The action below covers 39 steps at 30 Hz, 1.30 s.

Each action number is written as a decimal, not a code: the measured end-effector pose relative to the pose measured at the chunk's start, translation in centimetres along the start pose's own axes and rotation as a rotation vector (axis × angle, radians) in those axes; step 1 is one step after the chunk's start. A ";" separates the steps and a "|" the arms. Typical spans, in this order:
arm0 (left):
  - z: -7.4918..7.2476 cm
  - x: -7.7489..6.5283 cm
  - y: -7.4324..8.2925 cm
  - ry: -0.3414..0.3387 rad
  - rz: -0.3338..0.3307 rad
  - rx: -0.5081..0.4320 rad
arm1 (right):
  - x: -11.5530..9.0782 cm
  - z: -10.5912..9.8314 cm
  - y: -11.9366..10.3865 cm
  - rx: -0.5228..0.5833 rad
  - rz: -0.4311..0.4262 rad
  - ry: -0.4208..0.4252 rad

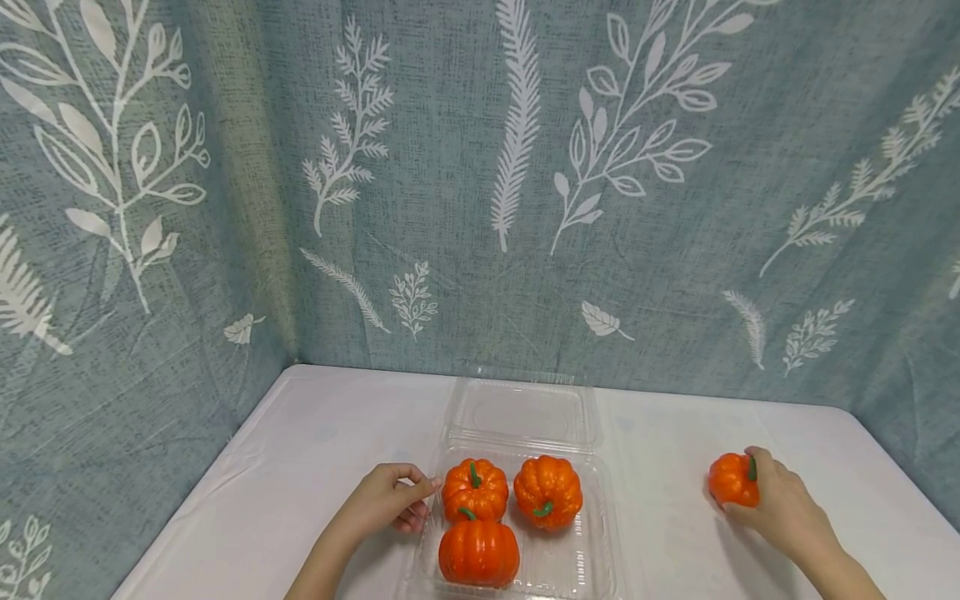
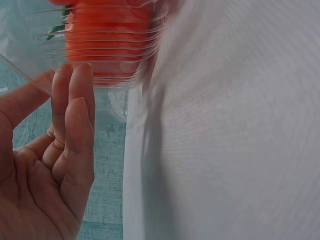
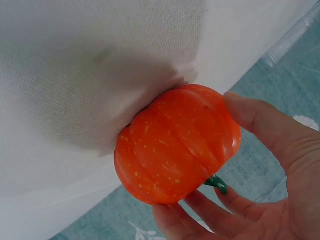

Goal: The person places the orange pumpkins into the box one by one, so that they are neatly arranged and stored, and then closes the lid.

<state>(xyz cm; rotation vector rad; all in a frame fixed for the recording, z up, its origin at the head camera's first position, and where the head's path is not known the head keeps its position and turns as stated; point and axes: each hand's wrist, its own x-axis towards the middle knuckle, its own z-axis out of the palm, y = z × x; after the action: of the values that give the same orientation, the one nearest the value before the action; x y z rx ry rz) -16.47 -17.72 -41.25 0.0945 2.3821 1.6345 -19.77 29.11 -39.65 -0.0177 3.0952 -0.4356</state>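
On the right side of the table my right hand (image 1: pixel 787 504) grips a small orange toy pumpkin (image 1: pixel 731 480) with a green stem. Its thumb and fingers lie on opposite sides of the pumpkin (image 3: pixel 175 145) in the right wrist view, close to the white cloth. Three more orange pumpkins sit in an open clear plastic clamshell container (image 1: pixel 555 562): one at back left (image 1: pixel 475 492), one at back right (image 1: pixel 548 492), one at front left (image 1: pixel 478 552). At the container's left edge, my left hand (image 1: pixel 386 500) pinches the rim between thumb and fingers, clearer in the left wrist view (image 2: pixel 55 145).
The container's clear lid (image 1: pixel 521 412) lies folded back behind it. A white cloth covers the table (image 1: pixel 330 417). Blue-green curtains (image 1: pixel 450 292) with white leaf prints hang along the back and both sides.
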 end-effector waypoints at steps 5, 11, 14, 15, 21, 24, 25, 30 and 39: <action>0.0 0.0 0.0 0.000 -0.002 -0.002 | 0.0 0.0 0.0 -0.009 -0.009 0.027; 0.0 0.0 0.0 -0.001 -0.005 -0.003 | 0.1 -0.2 0.0 -0.011 -0.003 0.018; -0.1 0.0 0.0 -0.005 -0.007 -0.002 | 0.2 -0.2 0.0 -0.013 -0.006 0.017; -0.1 0.0 0.0 -0.005 -0.007 0.001 | 0.2 -0.2 0.0 -0.014 -0.006 0.019; -0.1 0.1 0.0 -0.002 -0.012 0.002 | 0.1 -0.1 0.0 -0.025 -0.013 0.035; 0.0 0.1 -0.1 0.000 -0.015 0.000 | 0.0 -0.2 0.0 -0.029 -0.008 0.036; 0.0 0.1 -0.1 0.001 -0.017 0.000 | 0.0 -0.2 -0.1 -0.031 -0.006 0.035; 0.0 0.1 -0.2 0.005 -0.021 -0.001 | -0.1 -0.4 -0.2 -0.034 -0.003 0.040; 0.0 0.3 -0.3 0.000 -0.013 -0.003 | 0.0 -0.3 -0.2 -0.022 0.001 0.037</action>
<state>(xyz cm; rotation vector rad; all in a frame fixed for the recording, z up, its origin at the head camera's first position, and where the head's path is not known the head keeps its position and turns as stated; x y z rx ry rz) -16.70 -17.77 -41.63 0.0790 2.3755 1.6321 -19.80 29.04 -39.28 -0.0091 3.1366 -0.4070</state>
